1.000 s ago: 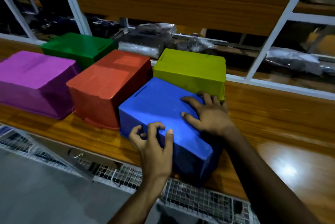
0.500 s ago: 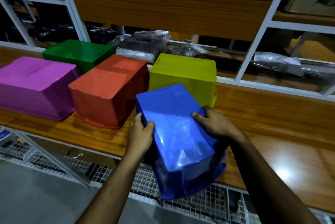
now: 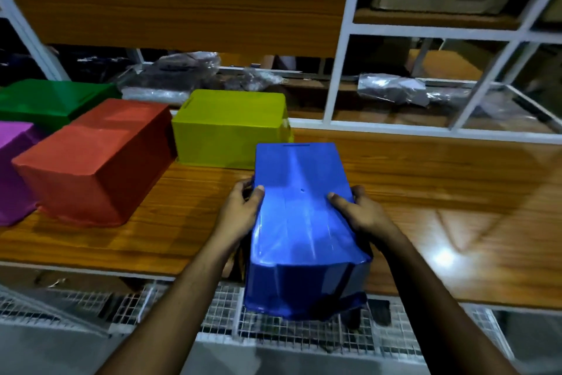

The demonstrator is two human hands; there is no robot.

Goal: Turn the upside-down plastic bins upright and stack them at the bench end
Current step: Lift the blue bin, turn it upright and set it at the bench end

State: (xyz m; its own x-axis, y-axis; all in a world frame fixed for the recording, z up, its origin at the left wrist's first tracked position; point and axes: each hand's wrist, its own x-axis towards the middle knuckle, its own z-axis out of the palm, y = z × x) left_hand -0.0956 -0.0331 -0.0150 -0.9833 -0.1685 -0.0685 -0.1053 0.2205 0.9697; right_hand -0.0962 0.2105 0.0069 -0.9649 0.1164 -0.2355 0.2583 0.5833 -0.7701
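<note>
Left hand (image 3: 240, 210) and right hand (image 3: 362, 213) grip opposite sides of the tilted blue bin (image 3: 301, 222), lifted off the bench (image 3: 456, 192), evidently for inverting.

we see five plastic bins on or over the wooden bench (image 3: 441, 180). the blue bin (image 3: 301, 216) is lifted and tilted, its flat bottom facing up toward us and its rim hanging past the bench's near edge; a narrow slot shows near its far end. the yellow-green bin (image 3: 231, 128) sits upside down just behind it, close to the back rail. the red bin (image 3: 97, 159) lies upside down to the left, beside the yellow-green one. the green bin (image 3: 51, 98) rests upside down behind the red. the purple bin (image 3: 15, 171) sits upside down at the left edge, partly cut off.
</note>
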